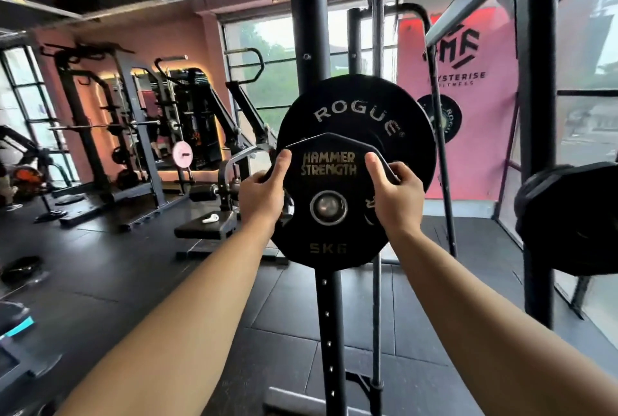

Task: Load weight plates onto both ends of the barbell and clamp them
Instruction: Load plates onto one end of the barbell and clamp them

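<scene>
Before a black, hole-punched steel upright (326, 315), large round matte ROGUE plate (368, 104). In front, smaller flat-sided 5KG plate (329, 248), its steel-ringed hub around the barbell end (328, 206). Gripped at its upper edges by left hand (264, 195) and right hand (398, 198), fingers curled behind, thumbs on the face.

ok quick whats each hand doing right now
left hand: grips the left edge of the Hammer Strength 5 kg plate, thumb on its face.
right hand: grips the same plate's right edge.
</scene>
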